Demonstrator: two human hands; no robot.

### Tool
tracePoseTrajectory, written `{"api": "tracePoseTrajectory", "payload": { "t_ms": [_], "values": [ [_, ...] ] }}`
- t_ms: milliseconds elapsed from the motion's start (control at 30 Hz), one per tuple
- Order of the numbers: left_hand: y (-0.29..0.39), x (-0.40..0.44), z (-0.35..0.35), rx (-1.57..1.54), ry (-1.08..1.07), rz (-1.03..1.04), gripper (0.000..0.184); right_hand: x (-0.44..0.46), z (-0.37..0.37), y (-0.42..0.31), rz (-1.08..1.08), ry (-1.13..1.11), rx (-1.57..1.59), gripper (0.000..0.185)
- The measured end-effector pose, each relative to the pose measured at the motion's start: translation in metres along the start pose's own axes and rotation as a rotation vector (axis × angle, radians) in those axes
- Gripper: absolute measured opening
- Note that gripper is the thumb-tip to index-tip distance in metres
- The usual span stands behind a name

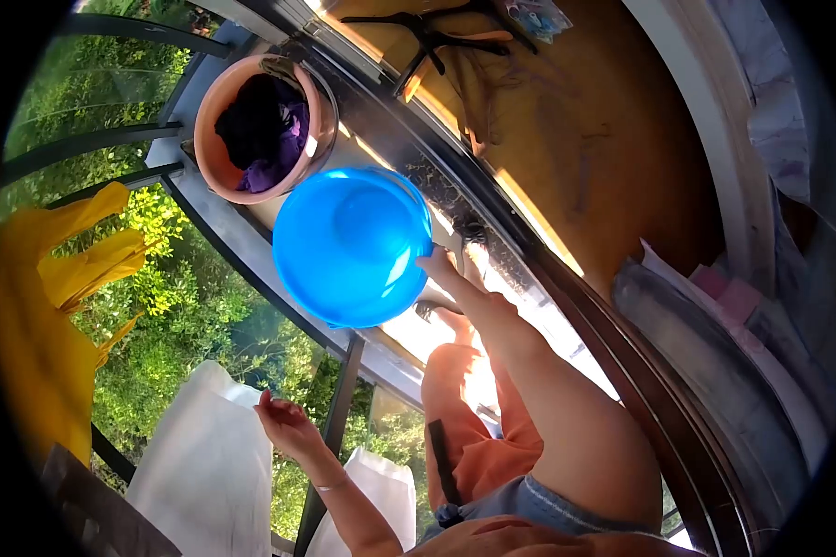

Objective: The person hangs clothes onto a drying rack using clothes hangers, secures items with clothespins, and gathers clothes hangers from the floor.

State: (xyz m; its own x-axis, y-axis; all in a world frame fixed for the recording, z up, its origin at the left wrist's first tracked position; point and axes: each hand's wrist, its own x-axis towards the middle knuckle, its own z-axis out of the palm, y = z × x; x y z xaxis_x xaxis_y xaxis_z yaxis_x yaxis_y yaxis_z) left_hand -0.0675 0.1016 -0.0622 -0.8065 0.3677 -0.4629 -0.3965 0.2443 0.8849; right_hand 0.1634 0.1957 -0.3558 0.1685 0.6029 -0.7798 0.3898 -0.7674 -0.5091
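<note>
My right hand point(439, 266) grips the rim of a bright blue bucket point(353, 246), with the thumb showing on the outside and the other fingers mostly hidden. The bucket is tilted so that I look down into its bare inside. My left hand point(288, 427) is held out low on the left, its fingers loosely curled with nothing visible in them. Its fingertips are near the edge of a hanging white cloth point(204, 455); whether they touch it I cannot tell. Beyond the blue bucket stands a pink tub point(209, 148) with black and purple clothes point(267, 130) inside.
Yellow clothing point(42, 325) hangs at the far left by the window bars point(330, 446). A second white cloth point(372, 492) hangs below. A sliding-door track point(492, 195) runs along the right, with dark hangers point(437, 37) on the wooden floor point(613, 139) beyond and curtains point(706, 325) beside it.
</note>
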Motion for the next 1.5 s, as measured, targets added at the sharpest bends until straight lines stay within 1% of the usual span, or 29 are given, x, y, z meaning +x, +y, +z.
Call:
{"api": "tracePoseTrajectory", "payload": {
  "t_ms": [67,133,167,200,233,300,333,400,467,533,600,667,700,733,767,800,833,867,900,1033,1100,1133,1167,1200,1300,1333,1400,1433,1500],
  "values": [
    [-0.004,0.013,0.017,-0.055,-0.086,-0.059,0.031,0.014,-0.053,0.014,0.057,-0.216,0.217,0.024],
    [-0.012,0.028,0.035,-0.025,-0.079,-0.038,0.033,0.015,-0.118,0.017,-0.063,-0.168,0.290,0.026],
    [-0.014,0.033,0.050,0.006,-0.122,-0.066,0.032,0.020,-0.156,0.019,0.134,-0.265,0.307,0.029],
    [-0.018,0.039,0.066,0.033,-0.164,-0.094,0.032,0.005,-0.189,0.004,0.055,-0.168,0.498,0.034],
    [-0.024,0.048,0.079,0.058,-0.196,-0.121,0.032,0.015,-0.217,0.022,0.134,-0.122,0.499,0.037],
    [-0.036,0.066,0.107,0.118,-0.226,-0.177,0.032,0.014,-0.266,0.036,0.087,0.156,0.661,0.021],
    [-0.043,0.074,0.120,0.153,-0.221,-0.207,0.033,0.017,-0.301,0.056,0.042,-0.004,0.675,0.012],
    [-0.062,0.097,0.140,0.324,-0.183,-0.247,0.035,0.025,-0.344,0.089,0.163,0.166,0.817,0.009],
    [-0.072,0.107,0.168,0.516,-0.209,-0.183,0.034,0.018,-0.375,0.095,0.064,0.155,1.023,0.007],
    [-0.100,0.146,0.173,0.648,-0.289,-0.074,0.034,0.031,-0.399,0.120,0.154,0.464,1.102,0.005],
    [-0.126,0.178,0.181,1.036,-0.284,0.353,0.037,0.057,-0.420,0.173,0.012,0.576,1.270,0.005],
    [-0.138,0.202,0.192,1.256,-0.265,0.589,0.043,0.085,-0.439,0.242,-0.102,0.884,0.853,0.009],
    [-0.139,0.208,0.202,1.257,-0.242,0.593,0.043,0.106,-0.452,0.294,-0.133,1.002,0.591,0.018],
    [-0.135,0.211,0.214,1.359,-0.219,0.749,0.044,0.122,-0.463,0.335,-0.165,1.109,0.325,0.028],
    [-0.134,0.213,0.223,1.460,-0.197,0.904,0.046,0.123,-0.472,0.359,-0.253,1.148,0.198,0.028],
    [-0.133,0.218,0.232,1.461,-0.180,0.910,0.046,0.132,-0.471,0.371,-0.343,1.188,0.074,0.028],
    [-0.133,0.223,0.239,1.461,-0.267,0.921,0.047,0.124,-0.471,0.344,-0.135,1.083,0.497,0.030],
    [-0.135,0.228,0.247,1.459,-0.359,0.930,0.048,0.120,-0.474,0.328,0.072,1.048,1.141,0.032],
    [-0.139,0.234,0.253,1.518,-0.380,1.037,0.049,0.110,-0.472,0.297,0.290,1.122,1.627,0.034],
    [-0.142,0.235,0.277,1.593,-0.524,1.086,0.042,0.108,-0.462,0.298,0.369,1.275,1.676,0.040],
    [-0.154,0.249,0.287,1.606,-0.683,0.971,0.033,0.098,-0.462,0.296,0.397,1.152,1.757,0.042],
    [-0.157,0.246,0.292,1.562,-0.685,0.969,0.024,0.093,-0.450,0.267,0.323,1.219,1.776,0.039],
    [-0.163,0.250,0.294,1.537,-0.647,0.931,0.021,0.088,-0.444,0.258,0.255,1.130,1.832,0.042],
    [-0.167,0.252,0.294,1.521,-0.601,0.888,0.017,0.084,-0.443,0.254,0.243,1.153,1.833,0.042],
    [-0.171,0.256,0.290,1.609,-0.548,1.013,0.011,0.083,-0.429,0.221,0.147,0.872,1.788,0.045],
    [-0.170,0.255,0.289,1.594,-0.548,1.023,0.011,0.085,-0.426,0.204,0.131,0.872,1.795,0.045],
    [-0.165,0.249,0.284,1.654,-0.597,0.954,0.008,0.089,-0.416,0.172,-0.062,0.545,1.698,0.032],
    [-0.167,0.247,0.277,1.649,-0.607,0.986,0.008,0.096,-0.410,0.154,-0.074,0.548,1.699,0.032],
    [-0.173,0.241,0.262,1.667,-0.619,1.010,0.007,0.117,-0.395,0.102,-0.261,0.381,1.743,0.019]
  ]
}}
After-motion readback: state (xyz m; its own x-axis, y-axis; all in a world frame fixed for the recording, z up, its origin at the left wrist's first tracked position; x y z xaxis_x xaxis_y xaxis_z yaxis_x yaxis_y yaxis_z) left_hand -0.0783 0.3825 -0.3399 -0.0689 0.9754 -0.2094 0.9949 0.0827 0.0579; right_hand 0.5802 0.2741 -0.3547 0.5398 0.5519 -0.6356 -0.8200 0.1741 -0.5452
